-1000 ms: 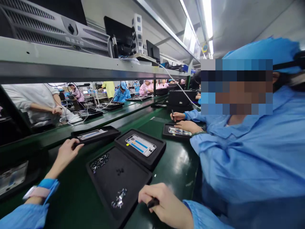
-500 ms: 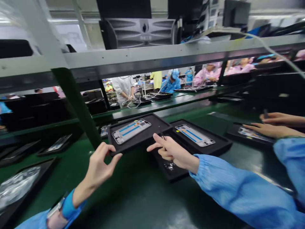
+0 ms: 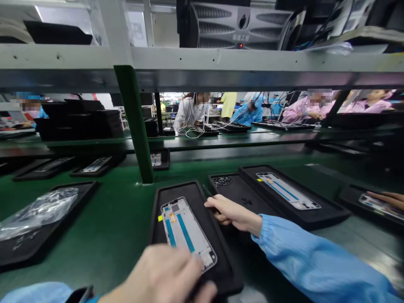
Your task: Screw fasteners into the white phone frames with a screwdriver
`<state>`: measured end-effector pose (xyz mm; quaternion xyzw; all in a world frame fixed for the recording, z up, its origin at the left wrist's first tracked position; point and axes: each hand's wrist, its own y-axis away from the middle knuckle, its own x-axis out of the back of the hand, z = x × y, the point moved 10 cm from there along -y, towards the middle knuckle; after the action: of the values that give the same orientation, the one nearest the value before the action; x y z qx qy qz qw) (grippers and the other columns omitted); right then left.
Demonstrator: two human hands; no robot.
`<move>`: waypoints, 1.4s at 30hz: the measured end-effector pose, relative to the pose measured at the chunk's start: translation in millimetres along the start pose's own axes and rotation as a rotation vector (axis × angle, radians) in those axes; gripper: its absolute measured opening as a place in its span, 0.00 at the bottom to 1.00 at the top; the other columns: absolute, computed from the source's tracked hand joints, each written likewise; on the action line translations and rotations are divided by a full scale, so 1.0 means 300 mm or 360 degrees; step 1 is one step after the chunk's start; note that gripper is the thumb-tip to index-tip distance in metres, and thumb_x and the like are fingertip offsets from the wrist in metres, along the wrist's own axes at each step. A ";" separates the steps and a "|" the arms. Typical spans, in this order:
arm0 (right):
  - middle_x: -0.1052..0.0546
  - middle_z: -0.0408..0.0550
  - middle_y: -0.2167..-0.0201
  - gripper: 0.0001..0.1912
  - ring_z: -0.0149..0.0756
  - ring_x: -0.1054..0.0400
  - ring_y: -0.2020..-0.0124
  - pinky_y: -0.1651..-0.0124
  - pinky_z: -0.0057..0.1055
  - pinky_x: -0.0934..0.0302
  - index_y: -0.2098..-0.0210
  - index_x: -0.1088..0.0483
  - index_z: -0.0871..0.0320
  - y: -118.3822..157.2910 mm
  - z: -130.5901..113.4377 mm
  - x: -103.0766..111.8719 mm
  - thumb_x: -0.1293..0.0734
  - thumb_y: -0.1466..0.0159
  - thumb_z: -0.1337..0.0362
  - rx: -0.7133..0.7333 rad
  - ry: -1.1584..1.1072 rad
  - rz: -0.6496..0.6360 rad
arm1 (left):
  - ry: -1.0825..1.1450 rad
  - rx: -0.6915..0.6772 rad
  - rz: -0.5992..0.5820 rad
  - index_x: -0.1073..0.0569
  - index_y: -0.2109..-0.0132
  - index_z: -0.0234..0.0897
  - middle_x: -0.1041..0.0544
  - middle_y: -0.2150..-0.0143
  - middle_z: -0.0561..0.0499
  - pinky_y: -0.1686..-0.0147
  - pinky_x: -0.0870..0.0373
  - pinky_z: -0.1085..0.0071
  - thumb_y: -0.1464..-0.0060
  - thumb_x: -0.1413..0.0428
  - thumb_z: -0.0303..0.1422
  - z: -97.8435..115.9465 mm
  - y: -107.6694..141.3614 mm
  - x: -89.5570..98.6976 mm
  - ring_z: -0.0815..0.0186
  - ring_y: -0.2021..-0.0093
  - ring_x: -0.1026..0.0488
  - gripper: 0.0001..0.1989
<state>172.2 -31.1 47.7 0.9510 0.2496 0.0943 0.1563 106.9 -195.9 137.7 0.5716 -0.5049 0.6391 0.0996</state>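
Two hands | left hand (image 3: 162, 273) on metal-rimmed phone frame (image 3: 186, 229), grip unclear | right hand (image 3: 233, 212) pinching black tool (image 3: 208, 195)

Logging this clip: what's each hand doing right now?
Left hand: on the phone frame, grip unclear.
Right hand: closed, holding dark tweezers.

The person wears a light-blue smock with a finely pleated right sleeve (image 3: 315, 256) gathered into an elastic cuff (image 3: 260, 227). The matching left sleeve (image 3: 34, 293) ends near a dark wrist strap (image 3: 80, 294). The left hand (image 3: 158, 273) and right hand (image 3: 233, 214) are bare.
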 end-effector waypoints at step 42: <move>0.23 0.50 0.68 0.07 0.37 0.30 0.63 0.59 0.29 0.42 0.67 0.25 0.61 -0.138 -0.081 0.480 0.34 0.43 0.67 0.0848 0.1478 0.0910 | 0.0274 0.1248 -0.0504 0.34 0.57 0.36 0.33 0.57 0.45 0.56 0.42 0.55 0.45 0.59 0.38 -0.565 0.033 -0.413 0.54 0.55 0.38 0.15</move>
<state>271.0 81.7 70.6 0.8463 0.0412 0.4718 -0.2440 33.5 -16.1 57.3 0.5813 -0.1198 0.8047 0.0133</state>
